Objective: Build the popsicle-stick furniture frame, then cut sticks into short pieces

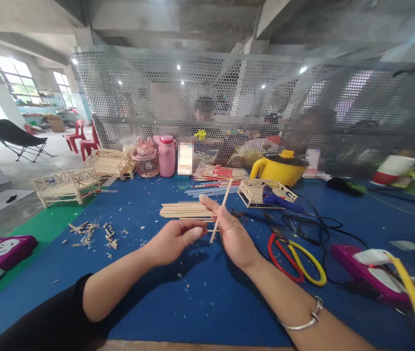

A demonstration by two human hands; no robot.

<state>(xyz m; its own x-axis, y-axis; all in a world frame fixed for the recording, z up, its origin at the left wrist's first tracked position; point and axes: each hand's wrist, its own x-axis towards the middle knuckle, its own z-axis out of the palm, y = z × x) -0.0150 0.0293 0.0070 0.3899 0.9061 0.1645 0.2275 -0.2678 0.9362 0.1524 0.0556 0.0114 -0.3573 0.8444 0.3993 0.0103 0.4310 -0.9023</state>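
Right grip (235, 235) midway along stick (225, 196)

Included a pink flask (167, 160) beyond the left hand (171, 242), a yellow pot (283, 173) beyond and right of the right hand (235, 238), red chairs (74, 138) far left.

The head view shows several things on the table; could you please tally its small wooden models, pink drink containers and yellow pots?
Small wooden models: 3
Pink drink containers: 2
Yellow pots: 1
Total: 6
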